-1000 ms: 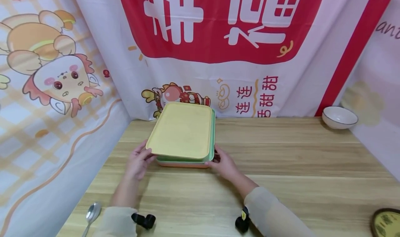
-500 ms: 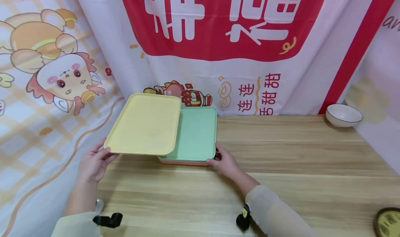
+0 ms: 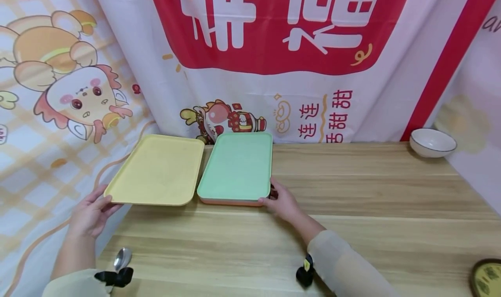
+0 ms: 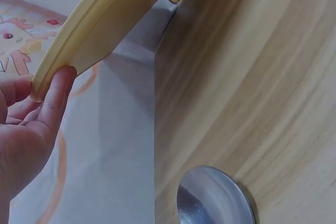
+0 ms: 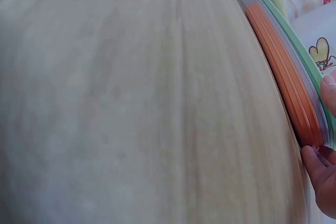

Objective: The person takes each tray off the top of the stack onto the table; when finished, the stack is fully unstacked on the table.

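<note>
At its near left corner, my left hand [image 3: 89,214] pinches a yellow rectangular tray [image 3: 156,171], thumb above and fingers below. The left wrist view shows this tray's underside [image 4: 113,32], raised off the tabletop. To its right, a pale green tray [image 3: 238,166] tops a stack at the back of the table. Beneath the green one, the right wrist view shows a greyish-purple layer [image 5: 300,59] and several orange trays [image 5: 281,72]. My right hand [image 3: 283,201] grips the stack's near right corner, thumb by the top rim and fingertips low at the orange layers.
A spoon [image 3: 123,258] lies near the table's left edge, partly hidden by the left wrist camera. A white bowl [image 3: 432,142] stands at the back right. Part of a round, dark-rimmed yellow item [image 3: 487,279] shows at the front right. Printed cloth [image 3: 250,88] hangs behind.
The left hand has carried the yellow tray off the stack to the left and then lowered it, uncovering the green tray. My right hand has stayed at the stack's corner.
</note>
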### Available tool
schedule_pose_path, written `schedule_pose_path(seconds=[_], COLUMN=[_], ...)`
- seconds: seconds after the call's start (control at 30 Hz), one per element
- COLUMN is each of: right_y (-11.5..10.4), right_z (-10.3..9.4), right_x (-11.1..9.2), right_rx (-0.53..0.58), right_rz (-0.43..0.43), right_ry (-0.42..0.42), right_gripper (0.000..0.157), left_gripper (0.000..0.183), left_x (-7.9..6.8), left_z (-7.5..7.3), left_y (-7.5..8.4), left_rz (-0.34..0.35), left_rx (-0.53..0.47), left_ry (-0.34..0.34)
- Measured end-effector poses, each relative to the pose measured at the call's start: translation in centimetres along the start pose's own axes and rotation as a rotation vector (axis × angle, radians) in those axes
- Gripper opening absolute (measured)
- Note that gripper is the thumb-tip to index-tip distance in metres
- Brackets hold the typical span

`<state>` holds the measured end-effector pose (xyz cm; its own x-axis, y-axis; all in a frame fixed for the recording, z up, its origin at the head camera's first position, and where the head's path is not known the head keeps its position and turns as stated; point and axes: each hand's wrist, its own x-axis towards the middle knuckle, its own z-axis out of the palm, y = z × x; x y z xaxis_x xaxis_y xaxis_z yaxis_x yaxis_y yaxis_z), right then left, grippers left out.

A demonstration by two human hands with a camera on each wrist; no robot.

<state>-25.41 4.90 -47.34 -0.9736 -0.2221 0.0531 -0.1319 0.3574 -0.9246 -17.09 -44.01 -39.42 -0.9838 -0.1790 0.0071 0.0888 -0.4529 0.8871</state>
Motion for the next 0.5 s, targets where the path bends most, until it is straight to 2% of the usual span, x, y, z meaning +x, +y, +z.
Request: schedule_pose_path(seconds=[0.17,0.43,0.5], right_y=[0.0,0.1,0.2], right_z=[0.0,-0.1,-0.1], right_x=[0.0,0.1,0.1], right_rx=[-0.010,-0.007,-0.003], right_rz=[0.000,0.005,0.006], right_ry=[-0.002,0.002,0.001], right_gripper=[0.085,0.085,0.085], left_gripper=[0.037,0.033,0.028], left_x=[0.4,1.5,1.7], left_z=[-1.1,-2.2,-2.4], left_y=[-0.5,-1.6,-1.8], left_rz=[-0.056,-0.107,-0.142], left_rx=[0.072,0.046,0.084], left_ry=[0.012,0.011,0.048])
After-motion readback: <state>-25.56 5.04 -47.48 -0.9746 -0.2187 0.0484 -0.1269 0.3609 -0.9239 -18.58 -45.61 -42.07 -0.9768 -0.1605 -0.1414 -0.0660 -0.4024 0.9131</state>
